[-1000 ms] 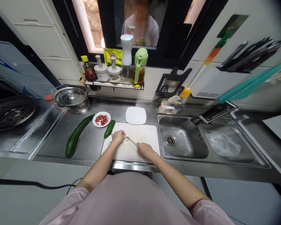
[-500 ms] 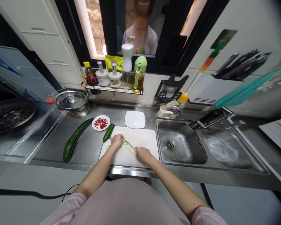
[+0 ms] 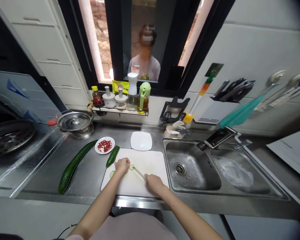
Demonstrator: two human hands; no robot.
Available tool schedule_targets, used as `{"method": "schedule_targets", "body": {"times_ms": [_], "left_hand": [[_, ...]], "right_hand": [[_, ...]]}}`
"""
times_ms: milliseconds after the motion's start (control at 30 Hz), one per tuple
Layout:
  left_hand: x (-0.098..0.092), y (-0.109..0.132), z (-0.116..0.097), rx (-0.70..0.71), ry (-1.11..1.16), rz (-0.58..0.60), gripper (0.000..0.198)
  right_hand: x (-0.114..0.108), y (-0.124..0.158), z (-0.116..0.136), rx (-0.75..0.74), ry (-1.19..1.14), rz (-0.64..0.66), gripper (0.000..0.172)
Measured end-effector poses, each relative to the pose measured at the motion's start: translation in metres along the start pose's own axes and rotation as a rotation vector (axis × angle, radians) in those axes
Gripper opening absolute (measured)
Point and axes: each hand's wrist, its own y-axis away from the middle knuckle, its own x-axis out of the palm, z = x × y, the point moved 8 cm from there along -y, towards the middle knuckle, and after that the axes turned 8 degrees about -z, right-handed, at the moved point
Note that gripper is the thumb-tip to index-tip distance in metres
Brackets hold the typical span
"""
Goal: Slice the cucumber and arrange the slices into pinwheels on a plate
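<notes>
On the white cutting board [image 3: 137, 186], my right hand [image 3: 154, 183] is wrapped round the handle of a knife [image 3: 140, 174]. The knife tip points left and meets a thin round cucumber slice [image 3: 131, 167]. Just left of that slice, my left hand [image 3: 122, 165] has its fingers curled together; whether something lies in them is hidden. Another cucumber slice [image 3: 112, 174] lies partly beside my left wrist, near the board's left edge. A cut length of cucumber [image 3: 112, 156] rests at the board's upper left corner.
A long whole cucumber [image 3: 76, 166] lies left of the board. Behind are a plate of small red pieces [image 3: 104, 145] and a white square dish [image 3: 141, 141]. The sink [image 3: 193, 180] adjoins on the right. A lidded steel pot [image 3: 76, 125] and a seasoning shelf [image 3: 120, 111] stand behind.
The camera view has tilted upward, so everything sits lower in the picture. My hands, the knife and the slice at its tip keep nearly the same places on the board.
</notes>
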Motion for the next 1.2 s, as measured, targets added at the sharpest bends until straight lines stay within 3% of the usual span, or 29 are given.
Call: {"method": "schedule_targets", "body": {"times_ms": [467,867,1033,1200], "left_hand": [[0.004,0.019,-0.014,0.08,-0.097,-0.079,0.023],[-0.003,0.029,-0.017,0.03,0.044,-0.097,0.017],[-0.023,0.037,0.011,-0.067,0.286,-0.205,0.014],[-0.043,0.049,0.076,-0.242,0.432,-0.328,0.016]], "right_hand": [[0.013,0.023,-0.013,0.045,-0.034,-0.082,0.036],[0.018,0.021,-0.021,0.094,-0.071,-0.083,0.033],[0.02,0.017,-0.021,0.09,-0.057,-0.063,0.033],[0.021,0.014,-0.02,0.088,-0.04,-0.057,0.032]]}}
